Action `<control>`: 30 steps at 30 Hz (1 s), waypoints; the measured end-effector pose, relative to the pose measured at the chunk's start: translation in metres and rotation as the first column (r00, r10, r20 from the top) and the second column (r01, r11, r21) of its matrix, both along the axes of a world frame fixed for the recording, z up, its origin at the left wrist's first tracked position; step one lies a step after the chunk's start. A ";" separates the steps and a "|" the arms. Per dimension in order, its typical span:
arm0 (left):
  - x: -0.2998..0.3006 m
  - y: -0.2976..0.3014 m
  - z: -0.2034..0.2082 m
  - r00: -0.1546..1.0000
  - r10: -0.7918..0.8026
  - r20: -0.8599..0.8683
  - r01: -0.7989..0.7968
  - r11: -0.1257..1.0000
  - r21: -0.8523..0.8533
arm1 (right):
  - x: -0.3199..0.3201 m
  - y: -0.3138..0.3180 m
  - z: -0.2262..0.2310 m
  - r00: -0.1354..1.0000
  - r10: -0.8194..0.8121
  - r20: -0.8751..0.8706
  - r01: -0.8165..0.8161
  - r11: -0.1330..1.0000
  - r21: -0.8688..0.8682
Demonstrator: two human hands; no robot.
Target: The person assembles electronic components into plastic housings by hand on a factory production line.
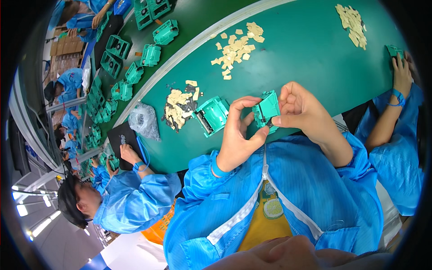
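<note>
In front of my chest I hold a small teal-green plastic housing [269, 106] tilted up off the table. My left hand [239, 137] grips it from the left, fingers at its far edge and thumb near its lower edge. My right hand [302, 110] is closed at its right side with fingers curled. Its thumb tip presses by a small black piece [270, 122] at the housing's lower edge; how that piece is fixed is hidden. Left of my hands a second open green housing [217, 113] with a black strip along one side lies on the table.
Beside it is a heap of beige and black scraps [179, 107]; beige scraps [236, 47] and another pile [352, 24] lie farther off. A clear plastic bag [144, 120] sits at left. Beyond a pale rail [180, 58] stand several green housings [150, 55]. Co-workers sit at both sides.
</note>
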State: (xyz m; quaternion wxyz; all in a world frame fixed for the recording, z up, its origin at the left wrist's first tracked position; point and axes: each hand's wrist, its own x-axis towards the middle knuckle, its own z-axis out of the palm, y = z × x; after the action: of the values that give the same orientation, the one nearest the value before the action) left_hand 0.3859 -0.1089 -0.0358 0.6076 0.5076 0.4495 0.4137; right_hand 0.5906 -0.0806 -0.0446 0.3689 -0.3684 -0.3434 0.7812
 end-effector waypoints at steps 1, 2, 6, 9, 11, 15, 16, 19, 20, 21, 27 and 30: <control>-0.003 0.000 0.001 1.000 0.016 0.018 -0.016 1.000 -0.006 | -0.006 0.000 0.004 1.000 0.012 0.007 -0.013 1.000 0.009; -0.006 -0.001 0.003 0.999 0.034 0.037 -0.033 0.999 -0.011 | -0.014 -0.003 0.011 0.998 -0.066 -0.011 0.067 0.997 0.040; -0.017 -0.011 0.026 0.994 0.107 -0.013 -0.107 0.994 0.037 | -0.029 0.000 0.028 0.987 -0.155 -0.040 0.157 0.987 0.040; -0.037 -0.017 0.033 0.986 0.148 -0.071 -0.127 0.962 0.240 | -0.049 0.003 0.040 0.981 -0.194 0.020 0.193 0.981 0.036; -0.056 -0.023 0.032 0.896 0.205 -0.394 -0.015 0.901 0.434 | -0.068 -0.002 0.061 0.989 -0.145 0.006 0.142 0.981 0.134; -0.087 -0.036 0.052 0.864 0.353 -0.358 -0.058 0.777 0.627 | -0.094 0.021 0.085 0.963 -0.069 0.261 -0.028 0.936 0.350; -0.094 -0.039 0.057 0.855 0.409 -0.319 -0.097 0.729 0.677 | -0.102 0.040 0.085 0.956 -0.096 0.275 -0.013 0.928 0.371; -0.121 -0.053 0.065 0.825 0.432 -0.364 -0.078 0.725 0.684 | -0.130 0.111 0.072 0.912 -0.208 0.354 0.055 0.916 0.397; -0.124 -0.056 0.069 0.833 0.444 -0.330 -0.122 0.729 0.674 | -0.137 0.136 0.063 0.901 -0.270 0.339 0.110 0.899 0.423; -0.130 -0.061 0.071 0.826 0.458 -0.329 -0.129 0.721 0.681 | -0.147 0.159 0.053 0.893 -0.321 0.315 0.159 0.881 0.446; -0.190 -0.084 0.059 0.626 0.673 -0.395 -0.328 0.686 0.649 | -0.184 0.232 0.022 0.428 -0.449 0.784 -0.190 0.804 0.564; -0.213 -0.084 0.046 0.554 0.688 -0.470 -0.356 0.705 0.613 | -0.182 0.220 0.016 0.239 -0.768 0.595 -0.195 0.562 0.804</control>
State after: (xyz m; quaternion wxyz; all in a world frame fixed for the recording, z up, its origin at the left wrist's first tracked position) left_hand 0.1732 -0.1930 0.0106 0.1114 0.5827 0.6608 0.4597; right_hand 0.4084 0.1392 -0.0286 0.3685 -0.6182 -0.6889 0.0868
